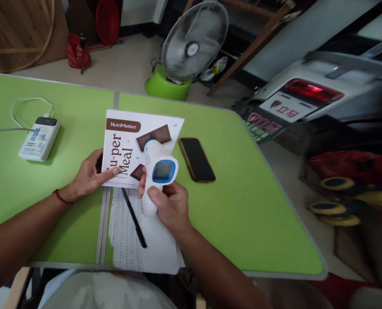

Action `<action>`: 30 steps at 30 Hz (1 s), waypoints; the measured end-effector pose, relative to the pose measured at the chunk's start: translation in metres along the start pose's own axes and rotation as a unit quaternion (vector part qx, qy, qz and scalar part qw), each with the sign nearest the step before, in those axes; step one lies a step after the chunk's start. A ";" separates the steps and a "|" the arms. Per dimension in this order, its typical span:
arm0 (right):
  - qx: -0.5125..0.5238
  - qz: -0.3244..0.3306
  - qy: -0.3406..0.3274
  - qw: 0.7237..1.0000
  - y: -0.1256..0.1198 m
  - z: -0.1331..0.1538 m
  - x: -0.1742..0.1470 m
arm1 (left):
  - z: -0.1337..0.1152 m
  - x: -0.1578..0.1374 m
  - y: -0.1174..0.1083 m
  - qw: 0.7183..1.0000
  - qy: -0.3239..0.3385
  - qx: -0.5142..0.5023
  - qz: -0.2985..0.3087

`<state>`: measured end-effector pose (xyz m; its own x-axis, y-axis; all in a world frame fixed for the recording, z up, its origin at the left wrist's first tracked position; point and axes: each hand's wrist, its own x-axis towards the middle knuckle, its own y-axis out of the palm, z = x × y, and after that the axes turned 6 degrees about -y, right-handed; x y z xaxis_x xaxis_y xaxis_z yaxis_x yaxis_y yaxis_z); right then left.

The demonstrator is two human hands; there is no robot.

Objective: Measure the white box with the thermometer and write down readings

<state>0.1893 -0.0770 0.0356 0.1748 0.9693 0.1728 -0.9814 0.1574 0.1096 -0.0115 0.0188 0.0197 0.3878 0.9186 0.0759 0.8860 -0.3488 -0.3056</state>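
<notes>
Inside table edges (268, 274), thermometer (157, 171), box (121, 143), room beyond phone (197, 159)

Past the worktop (242, 227), I see a fan (192, 49) above a green stool (168, 89), a red bag (77, 52) on the floor (126, 64) and, at right, a red tail light (314, 91).

A pale floor (129, 60) stretches beyond the green table (242, 227). A round wooden panel (13, 30) fills the upper left; at top centre, a fan (195, 49) (its blades faintly visible) sits above a bright green stool (166, 88). A greyish-white wall (276, 45) stands dimly lit at upper right.
</notes>
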 end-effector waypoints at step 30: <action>0.001 -0.014 0.019 1.000 0.000 0.003 0.000 | -0.003 0.001 -0.002 1.000 -0.011 0.025 -0.014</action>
<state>0.1899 -0.0777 0.0383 0.1987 0.9710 0.1331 -0.9761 0.1838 0.1161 -0.0126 0.0198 0.0232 0.3569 0.9320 0.0637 0.8822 -0.3139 -0.3509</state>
